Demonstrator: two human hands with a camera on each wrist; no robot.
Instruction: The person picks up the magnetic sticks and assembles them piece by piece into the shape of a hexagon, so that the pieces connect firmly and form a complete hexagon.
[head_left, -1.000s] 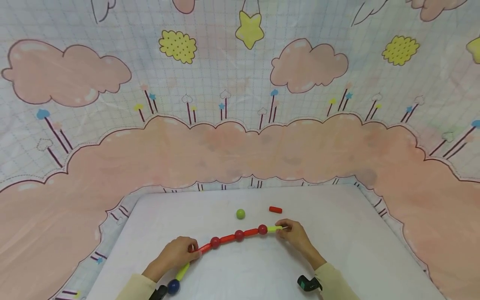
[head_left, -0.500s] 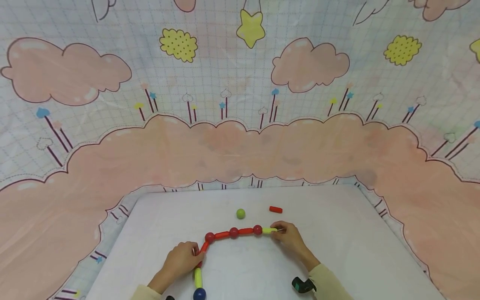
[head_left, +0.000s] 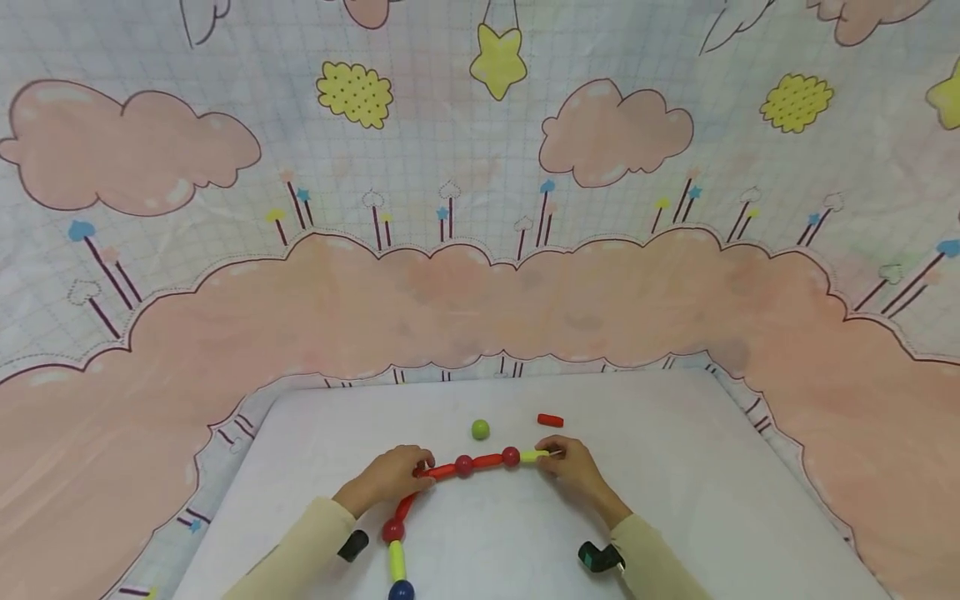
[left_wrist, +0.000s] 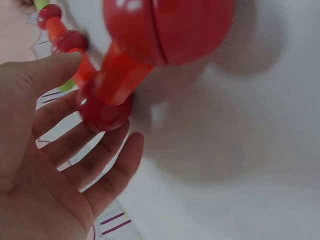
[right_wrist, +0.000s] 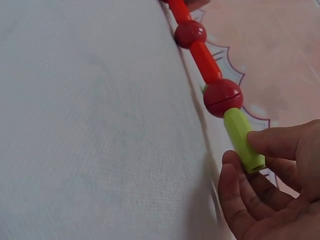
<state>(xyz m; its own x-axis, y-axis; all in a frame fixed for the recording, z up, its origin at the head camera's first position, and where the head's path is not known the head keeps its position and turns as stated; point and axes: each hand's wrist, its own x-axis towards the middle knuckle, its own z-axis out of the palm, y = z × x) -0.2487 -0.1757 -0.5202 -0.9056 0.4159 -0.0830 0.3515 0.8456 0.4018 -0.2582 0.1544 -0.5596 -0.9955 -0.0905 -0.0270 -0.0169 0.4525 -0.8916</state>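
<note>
A chain of balls and rods bends across the white table. Its left part drops from my left hand through a red ball [head_left: 393, 530] and a yellow-green rod [head_left: 397, 561] to a dark blue ball [head_left: 402, 590]. My left hand [head_left: 393, 477] holds the chain at the bend, thumb and fingers about another red ball [left_wrist: 105, 107]. From there red rods and balls run right to a yellow-green end rod [right_wrist: 242, 140]. My right hand [head_left: 576, 468] pinches this rod between thumb and fingers; its hollow end shows in the right wrist view.
Behind the chain lie a loose green ball [head_left: 480, 429] and a loose red rod [head_left: 551, 420]. A patterned cloth with pink clouds [head_left: 480, 308] surrounds the white tabletop [head_left: 675, 433]. Black wrist devices [head_left: 600, 557] sit near both sleeves.
My left hand has let go of the lower red ball and moved up and right to the one at the bend. The chain's left part has swung downward; my right hand shifted slightly left.
</note>
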